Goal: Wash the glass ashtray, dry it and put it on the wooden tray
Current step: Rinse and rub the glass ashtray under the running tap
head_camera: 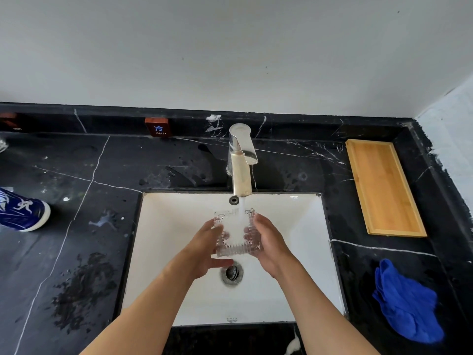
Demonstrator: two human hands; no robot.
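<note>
A square ribbed glass ashtray [236, 233] is held tilted over the white sink [302, 226], under water running from the chrome faucet [240, 160]. My left hand [204, 249] grips its left side and my right hand [268, 242] grips its right side. The stream lands inside the ashtray. A long wooden tray [384, 188] lies on the black counter at the right, with nothing on it. A crumpled blue cloth [407, 303] lies on the counter at the lower right.
The black marble counter [76, 175] is wet with splashes left of the sink. A blue and white container [20, 211] lies at the left edge. A small "COLD" sign [157, 126] stands at the back ledge. The drain [232, 274] sits below my hands.
</note>
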